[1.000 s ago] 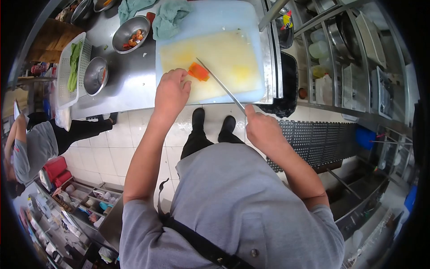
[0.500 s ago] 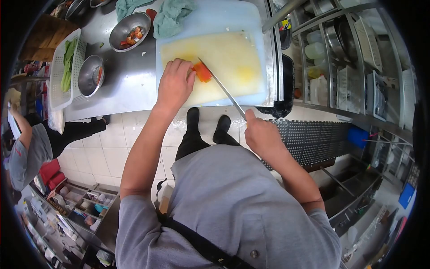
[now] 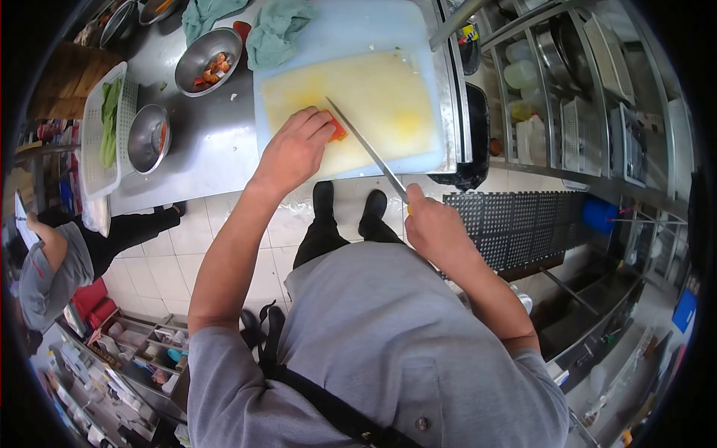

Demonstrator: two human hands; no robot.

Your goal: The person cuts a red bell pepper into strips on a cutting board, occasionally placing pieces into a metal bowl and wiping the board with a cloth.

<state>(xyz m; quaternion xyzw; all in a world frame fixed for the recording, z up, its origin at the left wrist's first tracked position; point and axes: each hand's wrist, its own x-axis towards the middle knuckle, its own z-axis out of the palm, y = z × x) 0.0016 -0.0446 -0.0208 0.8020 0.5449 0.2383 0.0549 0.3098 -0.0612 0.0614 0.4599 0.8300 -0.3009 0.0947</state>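
Note:
My left hand (image 3: pixel 297 149) lies on the yellowed cutting board (image 3: pixel 381 86), its bent fingers pressing down on a glossy red-orange vegetable piece (image 3: pixel 337 128). Only the right part of that piece shows past the fingertips. In my right hand (image 3: pixel 435 224) is a long kitchen knife (image 3: pixel 366 146), gripped by its yellow handle. The blade slants up and left across the board, close beside the vegetable's right edge, with its tip beyond the piece. A larger pale blue board (image 3: pixel 358 33) lies beneath the yellowed one.
To the left stand a steel bowl (image 3: pixel 185 73) with red-orange pieces, a smaller bowl (image 3: pixel 140 160) and a white basket (image 3: pixel 91 160) with green stalks. Green cloths (image 3: pixel 278 33) lie behind. Another person (image 3: pixel 60 261) stands at far left; dark shoes (image 3: pixel 265 325) show behind me. Shelves (image 3: pixel 556 97) rise right.
My left hand has slid a little right and down, covering more of the vegetable. The knife stays beside it at nearly the same slant. Dark shoes have appeared behind me.

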